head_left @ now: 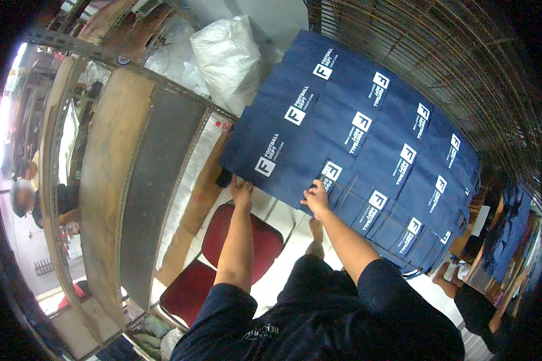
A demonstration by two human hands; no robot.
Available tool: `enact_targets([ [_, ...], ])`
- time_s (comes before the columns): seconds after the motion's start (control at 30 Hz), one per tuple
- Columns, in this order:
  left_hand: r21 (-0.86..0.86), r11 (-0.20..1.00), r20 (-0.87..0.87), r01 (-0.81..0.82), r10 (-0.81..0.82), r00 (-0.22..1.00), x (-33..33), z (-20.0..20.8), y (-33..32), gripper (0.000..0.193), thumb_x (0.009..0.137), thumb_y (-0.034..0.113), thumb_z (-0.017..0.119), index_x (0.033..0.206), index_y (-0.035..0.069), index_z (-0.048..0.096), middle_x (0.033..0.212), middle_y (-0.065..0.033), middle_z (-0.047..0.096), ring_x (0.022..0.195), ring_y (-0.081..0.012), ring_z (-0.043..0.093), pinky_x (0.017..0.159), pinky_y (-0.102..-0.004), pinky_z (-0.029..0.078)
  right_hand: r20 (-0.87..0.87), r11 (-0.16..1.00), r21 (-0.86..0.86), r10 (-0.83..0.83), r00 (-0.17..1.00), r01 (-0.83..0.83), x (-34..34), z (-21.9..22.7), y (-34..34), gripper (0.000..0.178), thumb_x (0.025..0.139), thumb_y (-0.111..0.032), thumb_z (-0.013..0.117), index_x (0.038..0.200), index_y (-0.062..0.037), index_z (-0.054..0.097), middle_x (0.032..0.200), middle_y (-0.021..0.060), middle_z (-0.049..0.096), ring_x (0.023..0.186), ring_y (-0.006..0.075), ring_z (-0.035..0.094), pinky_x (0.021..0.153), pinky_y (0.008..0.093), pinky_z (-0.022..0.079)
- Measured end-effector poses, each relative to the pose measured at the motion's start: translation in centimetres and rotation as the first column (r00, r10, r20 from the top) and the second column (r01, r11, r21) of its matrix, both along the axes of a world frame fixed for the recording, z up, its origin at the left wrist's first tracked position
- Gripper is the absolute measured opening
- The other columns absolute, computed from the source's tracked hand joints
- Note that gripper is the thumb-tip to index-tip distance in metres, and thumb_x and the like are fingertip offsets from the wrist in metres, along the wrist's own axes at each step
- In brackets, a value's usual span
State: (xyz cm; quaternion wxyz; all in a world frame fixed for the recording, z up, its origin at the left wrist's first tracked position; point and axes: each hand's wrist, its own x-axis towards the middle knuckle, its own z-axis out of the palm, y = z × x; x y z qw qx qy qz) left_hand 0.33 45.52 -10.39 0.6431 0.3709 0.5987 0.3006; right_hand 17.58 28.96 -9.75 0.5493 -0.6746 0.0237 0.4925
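Overlapping navy fabric panels [307, 141] with white printed marks lie in rows over a wide surface in front of me. At the near left corner, my left hand [242, 191] is closed on the edge of the nearest navy panel. My right hand [317, 198] is closed in a pinch further right along the same near edge, beside a white print. Its fingertips are bent over the cloth, and the exact grip is partly hidden. Thin dark bars or cords cross the panels to the right of this hand.
Red-seated chairs [247, 240] stand below my left forearm. Metal-framed shelving [162, 138] runs along the left, with a stuffed white sack [227, 57] behind. Wire racks [427, 54] rise at the far right. One person [51, 201] is beyond the shelving; another person's leg [448, 283] shows at right.
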Motion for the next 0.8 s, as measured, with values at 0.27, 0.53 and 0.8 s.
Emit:
enact_targets([
  [0.27,-0.047,0.997,-0.021,-0.062,0.061,0.998,1.4,1.0,0.3,0.078,0.072,-0.006,0.051,0.139,0.014,0.016,0.110,-0.0153,0.051,0.083,-0.0192,0.054,0.067,-0.0289,0.045,0.066,0.995,-0.095,0.032,0.997,-0.026,0.8,-0.1,0.2,0.038,0.078,0.001,0.057,0.111,-0.0055,0.039,0.086,0.0138,0.057,0.067,0.0182,0.058,0.051,0.0287,0.052],
  [0.53,-0.064,0.994,-0.023,-0.083,0.082,0.996,1.4,1.6,0.4,0.079,0.072,-0.008,0.050,0.139,0.014,0.015,0.104,-0.0139,0.052,0.083,-0.0190,0.053,0.070,-0.0316,0.046,0.114,0.986,-0.152,0.081,0.990,-0.063,0.9,0.3,-0.5,0.039,0.076,-0.002,0.061,0.110,-0.0071,0.042,0.073,0.0096,0.060,0.061,0.0161,0.060,0.049,0.0289,0.047],
  [0.8,-0.081,0.994,0.009,-0.072,0.073,0.997,1.2,0.2,0.3,0.080,0.071,-0.008,0.051,0.139,0.014,0.014,0.103,-0.0118,0.052,0.082,-0.0187,0.053,0.069,-0.0305,0.045,0.184,0.991,-0.133,0.034,0.982,-0.009,4.2,1.1,-5.4,0.035,0.080,-0.009,0.059,0.112,-0.0110,0.044,0.080,0.0055,0.058,0.067,0.0119,0.056,0.052,0.0259,0.042],
])
